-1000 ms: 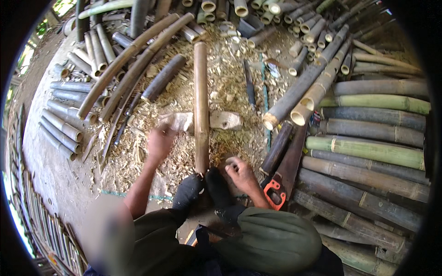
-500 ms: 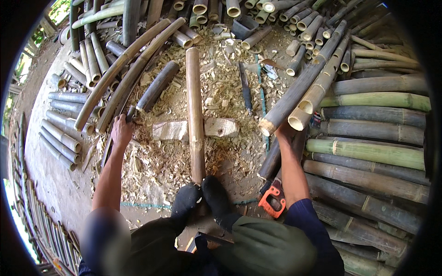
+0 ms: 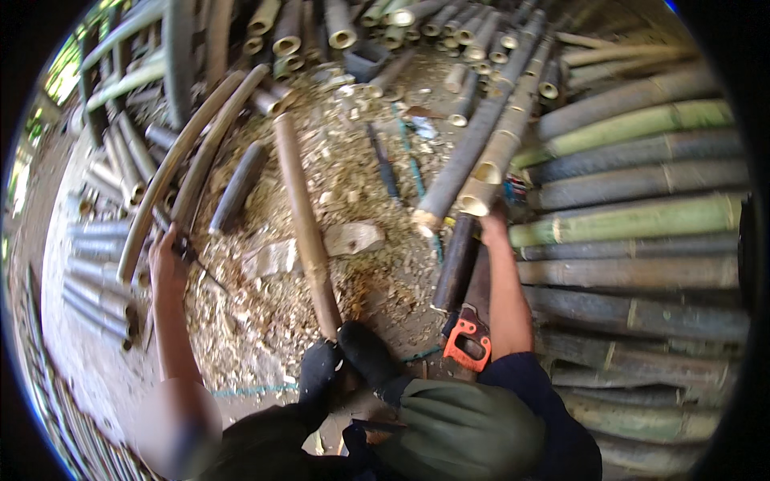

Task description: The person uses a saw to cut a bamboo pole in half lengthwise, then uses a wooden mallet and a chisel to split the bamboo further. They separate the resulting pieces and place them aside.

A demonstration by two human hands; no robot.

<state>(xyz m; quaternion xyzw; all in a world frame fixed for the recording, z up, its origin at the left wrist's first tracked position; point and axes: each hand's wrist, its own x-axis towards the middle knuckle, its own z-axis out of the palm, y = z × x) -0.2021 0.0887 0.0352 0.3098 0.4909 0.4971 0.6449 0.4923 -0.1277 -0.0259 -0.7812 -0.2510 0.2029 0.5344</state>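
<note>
My left hand (image 3: 167,260) is closed round a dark-handled tool (image 3: 186,250) with a thin, blade-like strip pointing down toward the shavings; motion blur hides its exact kind. My right hand (image 3: 495,228) reaches to the near end of a pale bamboo pole (image 3: 483,192). Its fingers are mostly hidden behind that end, so its grip does not show. Beside the pale pole lies a darker bamboo pole (image 3: 449,188). In the middle, a brown bamboo length (image 3: 301,208) rests across a pale wood block (image 3: 353,239), its near end at my feet.
An orange-handled saw (image 3: 467,341) lies beside my right forearm, near a dark bamboo tube (image 3: 457,264). Green and grey bamboo poles (image 3: 634,228) are stacked at right. Wood shavings (image 3: 233,321) cover the floor. A dark-handled blade (image 3: 383,164) lies beyond the block.
The whole view has shifted and turned. My left hand has moved away from the short dark bamboo piece, with the tool now angled toward me. My right hand stays near the pole end.
</note>
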